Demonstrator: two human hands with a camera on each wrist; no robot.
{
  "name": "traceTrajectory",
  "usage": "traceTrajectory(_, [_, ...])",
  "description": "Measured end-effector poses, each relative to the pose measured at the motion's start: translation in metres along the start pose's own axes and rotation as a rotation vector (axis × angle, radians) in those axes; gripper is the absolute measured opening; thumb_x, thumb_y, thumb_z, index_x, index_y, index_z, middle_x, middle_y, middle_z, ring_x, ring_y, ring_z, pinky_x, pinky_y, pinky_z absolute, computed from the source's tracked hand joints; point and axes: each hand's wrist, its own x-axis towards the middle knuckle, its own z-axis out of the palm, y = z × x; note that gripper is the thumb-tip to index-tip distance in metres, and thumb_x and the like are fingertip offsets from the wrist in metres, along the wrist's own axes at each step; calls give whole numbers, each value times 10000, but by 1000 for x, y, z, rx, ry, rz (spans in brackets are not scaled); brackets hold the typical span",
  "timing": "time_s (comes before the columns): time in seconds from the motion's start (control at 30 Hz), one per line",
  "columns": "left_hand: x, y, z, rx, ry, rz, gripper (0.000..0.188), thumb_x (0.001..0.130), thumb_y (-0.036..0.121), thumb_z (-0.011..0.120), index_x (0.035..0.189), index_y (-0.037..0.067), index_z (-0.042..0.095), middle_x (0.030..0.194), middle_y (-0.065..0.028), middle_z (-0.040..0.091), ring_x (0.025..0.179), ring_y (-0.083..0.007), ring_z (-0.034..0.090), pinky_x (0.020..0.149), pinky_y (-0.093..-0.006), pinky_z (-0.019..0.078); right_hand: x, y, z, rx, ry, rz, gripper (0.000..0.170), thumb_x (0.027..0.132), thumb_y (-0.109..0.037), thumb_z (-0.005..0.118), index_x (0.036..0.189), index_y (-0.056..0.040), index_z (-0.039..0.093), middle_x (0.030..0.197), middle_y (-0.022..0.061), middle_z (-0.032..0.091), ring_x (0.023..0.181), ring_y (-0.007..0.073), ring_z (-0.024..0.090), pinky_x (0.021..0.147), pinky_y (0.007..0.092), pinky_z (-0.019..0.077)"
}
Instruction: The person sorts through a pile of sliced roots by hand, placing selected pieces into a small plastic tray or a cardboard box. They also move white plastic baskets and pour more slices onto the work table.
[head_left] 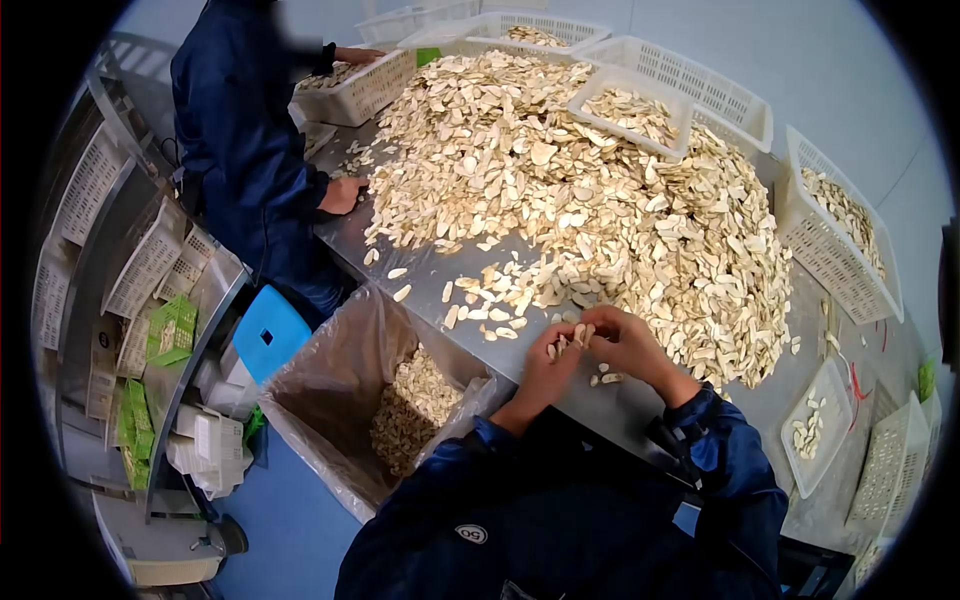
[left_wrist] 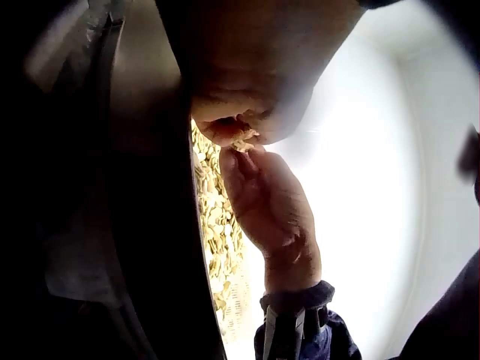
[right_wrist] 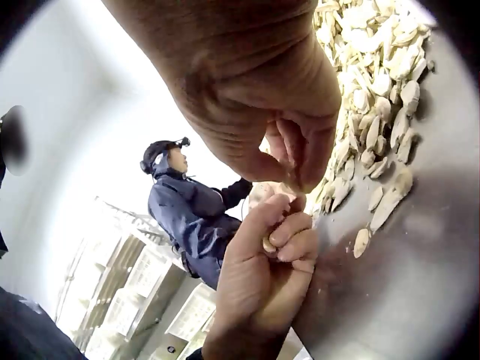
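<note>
- We see a gray metal surface.
- A big heap of pale slices covers much of it.
- Some loose slices lie beside the heap.
- We spot a white tray and a white basket on it too.

Slices on table, bin at left

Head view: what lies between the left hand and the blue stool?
From the left hand, the head view shows a strip of table, then the plastic-lined bin holding pale slices.
</note>
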Motion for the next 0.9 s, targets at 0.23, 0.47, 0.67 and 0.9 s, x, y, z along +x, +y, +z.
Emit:
traceTrajectory(0.23, [3, 1, -6, -274, -36, -199, 203, 998, 97, 571, 1189, 26, 570, 735, 29, 538, 587, -45, 457, 528, -214, 358, 2, 4, -2, 130, -68, 73, 365, 894, 49, 626, 1252, -3, 578, 1150, 58, 656, 1027, 121, 633, 887, 251, 515])
traceTrajectory(0.47, [-3, 2, 1, -390, 283, -94, 197, 1001, 78, 554, 1192, 29, 558, 742, 26, 531, 586, -40, 453, 529, -204, 356, 6, 8, 5, 206, -104, 132, 314, 934, -1, 616, 1247, -13, 590, 1155, 41, 658, 997, 121, 653, 830, 257, 537])
traceTrajectory(0.67, [-5, -20, -4, -161, 253, 17, 102, 994, 59, 549, 1087, 41, 586, 817, 15, 553, 675, -52, 485, 610, -217, 395, 31, -8, 7, -325, -45, -75, 211, 913, -52, 655, 1119, -8, 658, 1050, 89, 694, 922, 149, 677, 786, 291, 547])
traceTrajectory(0.9, [-5, -10, -9, -245, 53, -46, 65, 995, 59, 547, 1042, 60, 591, 787, 26, 543, 638, -39, 459, 567, -219, 376, 92, 0, 24, -549, 10, -201, 249, 887, -111, 611, 1115, -29, 665, 1124, 151, 672, 932, 312, 681, 822, 394, 545])
